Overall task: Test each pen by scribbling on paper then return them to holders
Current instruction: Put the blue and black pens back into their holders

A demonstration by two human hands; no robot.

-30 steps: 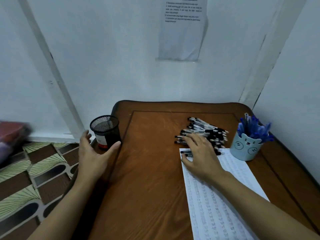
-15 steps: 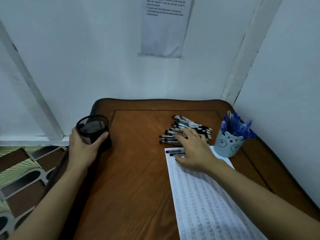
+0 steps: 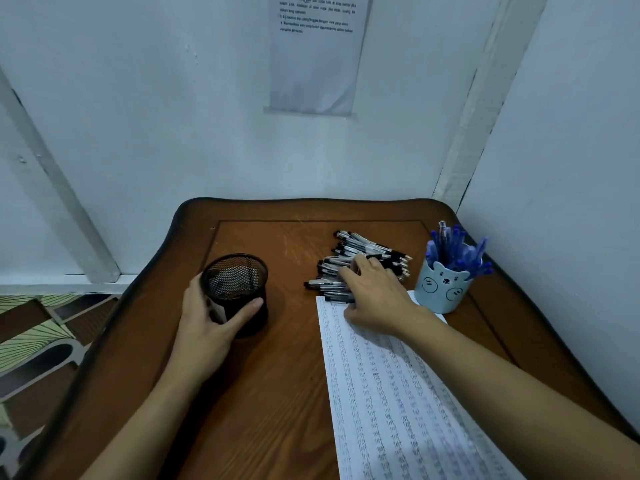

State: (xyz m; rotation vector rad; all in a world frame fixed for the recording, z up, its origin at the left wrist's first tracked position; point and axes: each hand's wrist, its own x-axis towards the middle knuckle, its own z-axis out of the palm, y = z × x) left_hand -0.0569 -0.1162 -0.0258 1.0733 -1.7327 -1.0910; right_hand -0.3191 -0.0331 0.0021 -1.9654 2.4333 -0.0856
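Left hand (image 3: pixel 207 323) grips the one mesh holder (image 3: pixel 242 282); right hand (image 3: pixel 375 297) rests loose-fingered on the one pen pile (image 3: pixel 363 247).

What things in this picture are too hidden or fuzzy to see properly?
Head view:
Black pens: the right hand covers part of the pile; whether it grips one is unclear.
Wall notice: top cut off by the frame edge, print too small to read.
Paper: near end cut off by the bottom edge, scribbles blurred.
Mesh cup: the left hand covers its near side.
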